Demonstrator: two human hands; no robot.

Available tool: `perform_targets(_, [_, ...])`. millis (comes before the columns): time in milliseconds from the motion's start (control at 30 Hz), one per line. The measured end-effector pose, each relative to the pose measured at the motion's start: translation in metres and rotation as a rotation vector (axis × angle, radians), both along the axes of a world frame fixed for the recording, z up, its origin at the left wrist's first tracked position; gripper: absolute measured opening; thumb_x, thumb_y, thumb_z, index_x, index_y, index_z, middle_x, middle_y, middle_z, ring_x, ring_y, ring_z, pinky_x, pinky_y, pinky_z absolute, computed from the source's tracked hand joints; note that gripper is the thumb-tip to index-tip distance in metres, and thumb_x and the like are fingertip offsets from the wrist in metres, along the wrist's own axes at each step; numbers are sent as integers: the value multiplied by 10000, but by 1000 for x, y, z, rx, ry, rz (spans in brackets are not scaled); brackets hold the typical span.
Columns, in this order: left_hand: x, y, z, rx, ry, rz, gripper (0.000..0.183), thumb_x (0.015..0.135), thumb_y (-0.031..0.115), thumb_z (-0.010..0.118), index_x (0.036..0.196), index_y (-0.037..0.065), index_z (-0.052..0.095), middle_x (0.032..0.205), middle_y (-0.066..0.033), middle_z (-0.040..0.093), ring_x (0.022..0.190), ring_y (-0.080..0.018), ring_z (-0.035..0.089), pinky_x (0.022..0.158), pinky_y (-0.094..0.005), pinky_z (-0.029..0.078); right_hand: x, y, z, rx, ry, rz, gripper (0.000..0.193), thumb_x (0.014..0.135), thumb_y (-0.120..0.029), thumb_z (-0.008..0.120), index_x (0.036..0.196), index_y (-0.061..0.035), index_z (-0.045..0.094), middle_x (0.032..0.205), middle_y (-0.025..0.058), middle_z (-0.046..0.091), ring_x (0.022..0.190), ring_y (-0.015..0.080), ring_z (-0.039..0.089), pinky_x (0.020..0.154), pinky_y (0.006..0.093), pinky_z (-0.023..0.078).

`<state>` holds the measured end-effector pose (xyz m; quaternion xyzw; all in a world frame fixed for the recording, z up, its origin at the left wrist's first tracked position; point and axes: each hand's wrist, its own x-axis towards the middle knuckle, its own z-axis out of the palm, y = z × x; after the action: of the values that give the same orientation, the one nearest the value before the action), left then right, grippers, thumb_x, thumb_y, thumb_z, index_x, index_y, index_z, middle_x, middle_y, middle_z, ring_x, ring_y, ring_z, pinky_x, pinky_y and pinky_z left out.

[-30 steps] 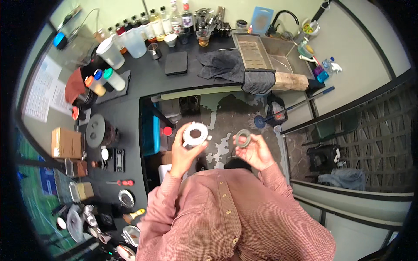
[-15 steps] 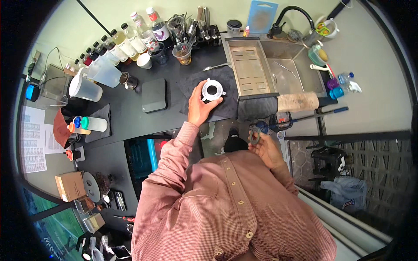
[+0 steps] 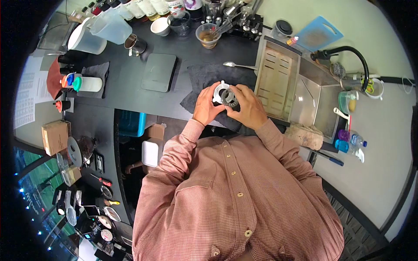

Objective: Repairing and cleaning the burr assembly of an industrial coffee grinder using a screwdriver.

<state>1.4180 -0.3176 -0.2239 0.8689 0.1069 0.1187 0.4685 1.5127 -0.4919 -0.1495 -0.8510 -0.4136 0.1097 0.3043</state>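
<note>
My left grip (image 3: 205, 105) curls round the white ring (image 3: 218, 89); my right grip (image 3: 248, 108) pinches the dark ring (image 3: 230, 101) overlapping it, cloth (image 3: 204, 74) beneath, rims held outside, likely keeping openings clear.

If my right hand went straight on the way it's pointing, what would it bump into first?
Your right hand, holding the gray ring, would probably meet the white ring in your left hand first. The two rings overlap in view, so I can't tell whether they touch.
</note>
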Motion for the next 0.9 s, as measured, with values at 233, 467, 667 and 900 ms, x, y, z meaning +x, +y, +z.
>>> perform_targets(233, [1, -2, -4, -32, 55, 37, 755, 769, 208, 838, 1446, 91, 525, 1376, -142, 624, 1297, -353, 567, 1121, -439, 442, 16, 19, -16, -13, -61, 114, 707, 770, -230, 824, 1394, -21, 566, 1293, 144, 575, 1165, 342, 584, 1013, 437, 505])
perform_targets(467, [2, 0, 0, -32, 73, 26, 766, 767, 240, 861, 1442, 94, 529, 1370, -136, 631, 1288, -351, 573, 1107, -443, 451, 27, 21, -20, -33, -66, 194, 698, 774, -204, 814, 1399, -22, 564, 1347, 124, 570, 1203, 319, 559, 1026, 420, 497])
perform_targets(667, [2, 2, -1, -49, 75, 20, 796, 751, 262, 887, 1441, 93, 526, 1368, -136, 630, 1283, -355, 576, 1101, -448, 455, 32, 17, -18, -46, -63, 258, 718, 774, -185, 813, 1427, -56, 544, 1421, 107, 552, 1250, 317, 543, 1053, 424, 486])
perform_targets(900, [1, 1, -1, -47, 77, 29, 793, 752, 266, 892, 1436, 93, 530, 1362, -137, 636, 1280, -354, 581, 1102, -448, 457, 35, 17, -15, -54, 115, 235, 712, 782, -156, 813, 1428, -48, 534, 1399, 109, 538, 1254, 324, 537, 1083, 443, 477])
